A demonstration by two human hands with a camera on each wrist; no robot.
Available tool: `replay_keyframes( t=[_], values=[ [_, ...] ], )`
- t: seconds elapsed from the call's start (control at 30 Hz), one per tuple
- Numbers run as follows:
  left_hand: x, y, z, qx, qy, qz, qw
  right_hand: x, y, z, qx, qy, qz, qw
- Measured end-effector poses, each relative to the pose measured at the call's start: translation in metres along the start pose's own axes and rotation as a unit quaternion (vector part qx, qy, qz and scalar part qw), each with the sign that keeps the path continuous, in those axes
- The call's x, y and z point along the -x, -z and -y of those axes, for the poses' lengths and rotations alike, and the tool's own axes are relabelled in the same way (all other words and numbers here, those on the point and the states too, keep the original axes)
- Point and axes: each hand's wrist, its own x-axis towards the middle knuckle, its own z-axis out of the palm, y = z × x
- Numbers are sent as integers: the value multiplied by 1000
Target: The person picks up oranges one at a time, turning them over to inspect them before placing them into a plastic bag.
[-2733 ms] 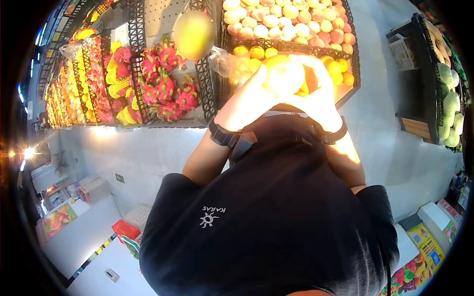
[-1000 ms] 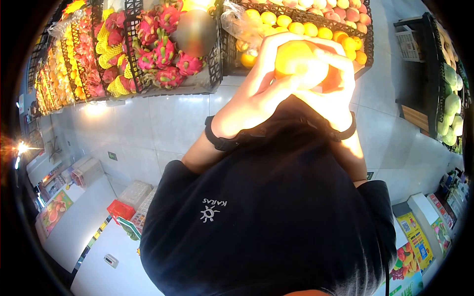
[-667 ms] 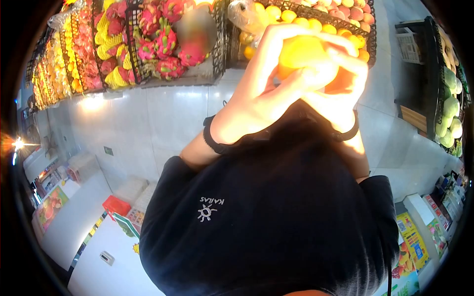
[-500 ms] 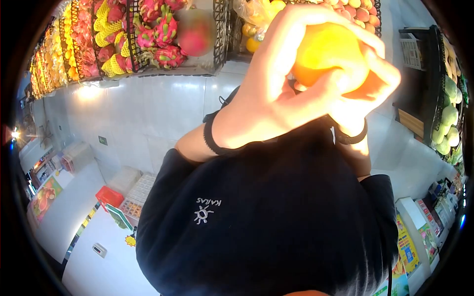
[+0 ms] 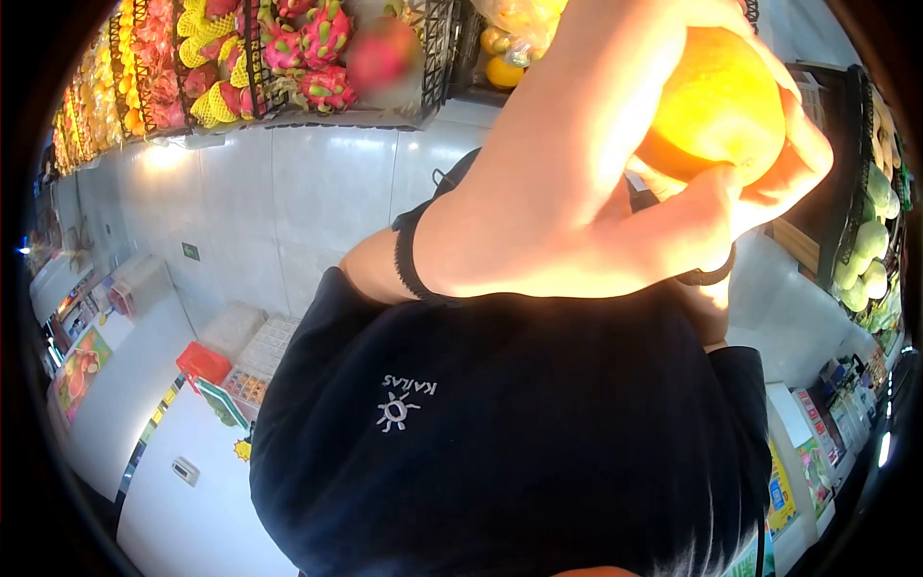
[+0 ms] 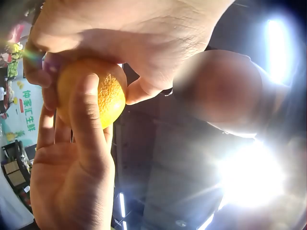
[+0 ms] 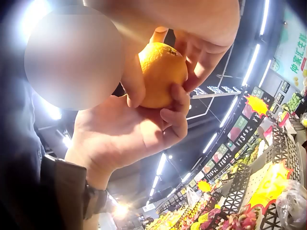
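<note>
An orange is held up between both hands, close to the head camera. My left hand curls round it from the left, thumb along its lower side. Fingers of my right hand wrap it from the right; much of that hand is hidden behind the fruit and left hand. In the left wrist view, the right thumb presses across the orange, whose peel is pitted and brightly lit. The right wrist view shows the stem end of the orange facing up, left-hand fingers bent against its underside.
Black crates of dragon fruit and other fruit stand at upper left. A plastic bag lies by an orange in the crate beyond the left hand. A rack of green melons is at right, a white counter lower left.
Both hands have lifted the orange from over the crate towards the head camera and to the right, so it looks larger. The crates have shifted up in view.
</note>
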Motion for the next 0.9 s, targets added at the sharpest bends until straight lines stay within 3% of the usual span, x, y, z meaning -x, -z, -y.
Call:
replay_keyframes(
  t=[0.03, 0.17, 0.83, 0.9],
  values=[
    [-1, 2, 5, 38, -39, 23, 998, 1, -1, -1, 2, 1, -1, 1000],
    [0, 7, 8, 14, -69, 31, 997, 1, -3, -4, 12, 8, -3, 1000],
    [5, 15, 18, 185, 34, 1, 982, 11, -8, -25, 68, 18, 15, 997],
    [3, 19, 27, 199, 43, 4, 979, 20, -5, -32, 4, -39, -4, 999]
  ],
)
